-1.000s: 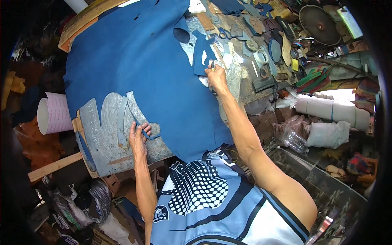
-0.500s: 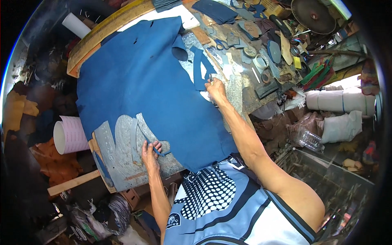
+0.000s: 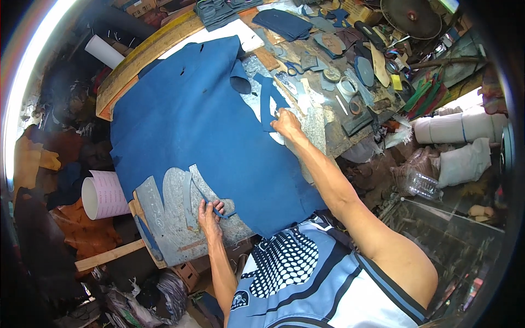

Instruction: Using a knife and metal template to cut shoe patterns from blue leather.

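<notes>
A large blue leather sheet [image 3: 191, 120], with a few small dark holes near its far edge, covers most of the worktable. At its near-left cutout, my left hand [image 3: 210, 218] has its fingers curled around a narrow blue leather strip [image 3: 224, 215], over a scuffed grey board [image 3: 178, 232]. My right hand [image 3: 286, 123] is closed at the sheet's right edge, with a slim tool mostly hidden in its fingers. Just beyond its knuckles lies a blue leather offcut [image 3: 265, 98] with an angled opening.
Blue-handled scissors [image 3: 295, 68], rolls of tape [image 3: 346, 86], a stack of dark blue pieces [image 3: 281, 24] and sole-shaped pieces [image 3: 364, 71] crowd the table's far right. A fan [image 3: 411, 17] stands behind them. Beside the table's left edge is a white roll [image 3: 104, 195].
The whole view has shifted slightly, with the table lower and further right. The slim tool that showed above my right fingers is now mostly hidden. My left hand stays at the strip.
</notes>
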Tool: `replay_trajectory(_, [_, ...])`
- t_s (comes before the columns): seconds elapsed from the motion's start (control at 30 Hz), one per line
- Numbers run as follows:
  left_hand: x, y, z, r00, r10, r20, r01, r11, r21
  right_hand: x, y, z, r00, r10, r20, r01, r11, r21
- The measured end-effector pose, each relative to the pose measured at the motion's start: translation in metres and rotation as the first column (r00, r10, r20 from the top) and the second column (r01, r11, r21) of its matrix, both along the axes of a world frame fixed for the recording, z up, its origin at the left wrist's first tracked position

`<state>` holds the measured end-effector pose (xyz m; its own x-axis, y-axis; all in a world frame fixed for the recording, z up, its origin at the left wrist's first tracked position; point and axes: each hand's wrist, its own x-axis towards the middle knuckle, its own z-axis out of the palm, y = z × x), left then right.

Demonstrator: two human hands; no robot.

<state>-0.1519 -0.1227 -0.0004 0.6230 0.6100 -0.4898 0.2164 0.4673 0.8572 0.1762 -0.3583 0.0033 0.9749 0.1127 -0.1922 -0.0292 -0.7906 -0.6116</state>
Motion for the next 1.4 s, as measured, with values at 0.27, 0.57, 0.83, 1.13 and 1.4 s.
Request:
replay_trajectory(0.27, [-0.005,0.003,0.008,1.000,0.020,0.012,-0.020,1.000,-0.001,0.060,-0.011,-0.006,0.984,-0.161,-0.082,0.174,0.967,0.188])
replay_trajectory(0.57, [-0.009,0.006,0.008,0.998,0.038,0.049,-0.038,0.999,0.008,0.066,0.010,0.032,0.997,0.037,-0.063,-0.052,0.964,-0.263])
replay_trajectory(0.83, [-0.009,0.003,0.007,0.999,0.048,0.014,-0.049,0.999,0.025,0.079,0.015,0.036,0.981,-0.001,-0.196,-0.041,0.976,-0.212])
replay_trajectory(1.13, [-0.010,0.009,-0.001,0.997,0.046,0.056,-0.046,0.999,0.000,0.096,0.016,0.031,0.962,0.018,-0.271,-0.059,0.988,-0.143])
replay_trajectory(1.4, [-0.027,0.015,-0.007,0.986,0.110,0.128,-0.114,0.993,0.026,0.086,-0.006,0.063,0.996,-0.071,0.050,0.035,0.859,0.511])
